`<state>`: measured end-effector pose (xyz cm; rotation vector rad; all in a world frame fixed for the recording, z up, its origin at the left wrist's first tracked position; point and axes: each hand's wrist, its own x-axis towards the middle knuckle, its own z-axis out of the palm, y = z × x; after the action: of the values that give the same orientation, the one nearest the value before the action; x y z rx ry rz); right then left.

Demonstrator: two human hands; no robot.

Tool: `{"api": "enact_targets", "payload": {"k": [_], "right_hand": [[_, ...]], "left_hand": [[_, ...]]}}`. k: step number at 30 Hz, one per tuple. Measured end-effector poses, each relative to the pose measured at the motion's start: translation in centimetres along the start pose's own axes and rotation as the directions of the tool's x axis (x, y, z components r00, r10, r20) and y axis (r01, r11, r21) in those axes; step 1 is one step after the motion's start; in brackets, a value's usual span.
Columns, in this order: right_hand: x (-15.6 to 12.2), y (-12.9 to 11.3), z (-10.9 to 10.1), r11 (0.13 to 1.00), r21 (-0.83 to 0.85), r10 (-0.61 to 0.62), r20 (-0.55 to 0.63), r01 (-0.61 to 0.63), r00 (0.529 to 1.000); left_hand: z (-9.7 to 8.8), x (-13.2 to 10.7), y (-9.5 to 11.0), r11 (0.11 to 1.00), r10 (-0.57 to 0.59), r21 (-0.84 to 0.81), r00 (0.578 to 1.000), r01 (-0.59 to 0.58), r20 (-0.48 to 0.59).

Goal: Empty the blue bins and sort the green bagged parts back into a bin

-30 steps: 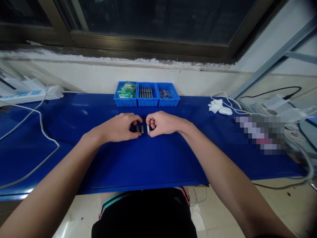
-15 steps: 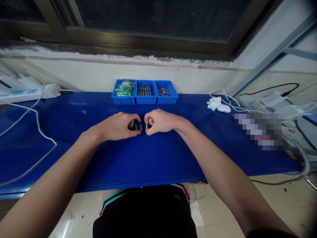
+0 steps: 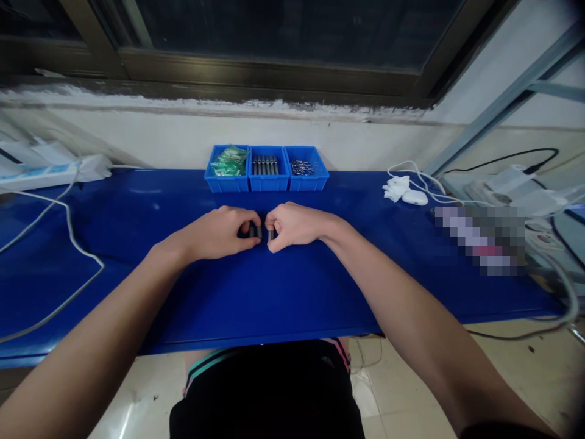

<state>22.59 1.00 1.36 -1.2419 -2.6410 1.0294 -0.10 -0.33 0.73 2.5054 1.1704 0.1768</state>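
In the head view my left hand (image 3: 214, 231) is closed, its thumb and fingers curled round small dark grey bar-like pieces (image 3: 259, 232). The ends of those pieces are partly hidden by the fingers. Facing it across a narrow gap, my right hand (image 3: 299, 225) pinches a similar grey piece (image 3: 270, 235) between thumb and fingers. Both hands rest low over the blue table (image 3: 274, 299), and the pieces stay apart from each other.
Behind the hands stand three blue bins: one with green plastic packets (image 3: 230, 161), one with grey bars (image 3: 265, 164), one with small shiny metal parts (image 3: 301, 167). A power strip (image 3: 86, 169) and cables lie left; crumpled tissue (image 3: 395, 188) and a white case (image 3: 415, 197) lie right.
Both hands keep almost the same place and grip. The view has shifted very slightly.
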Motion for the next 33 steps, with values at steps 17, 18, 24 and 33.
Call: {"api": "enact_targets", "payload": {"k": [17,18,24,33], "right_hand": [[-0.6,-0.8,-1.0,0.994,0.059,0.089,0.085,-0.094,0.992],[-0.6,-0.8,-1.0,0.993,0.069,0.090,0.084,-0.096,0.992],[-0.8,-1.0,-1.4,0.989,0.064,0.131,0.090,-0.137,0.987],[-1.0,-0.5,-1.0,0.989,0.100,0.098,0.071,-0.105,0.993]], "left_hand": [[-0.2,-0.2,0.4,1.000,-0.012,0.010,1.000,0.012,0.015],[-0.2,-0.2,0.4,1.000,-0.011,0.011,1.000,0.010,0.015],[-0.1,-0.2,0.3,1.000,-0.008,0.011,1.000,0.008,0.008],[0.2,-0.2,-0.2,1.000,0.001,-0.002,1.000,-0.001,-0.004]]}}
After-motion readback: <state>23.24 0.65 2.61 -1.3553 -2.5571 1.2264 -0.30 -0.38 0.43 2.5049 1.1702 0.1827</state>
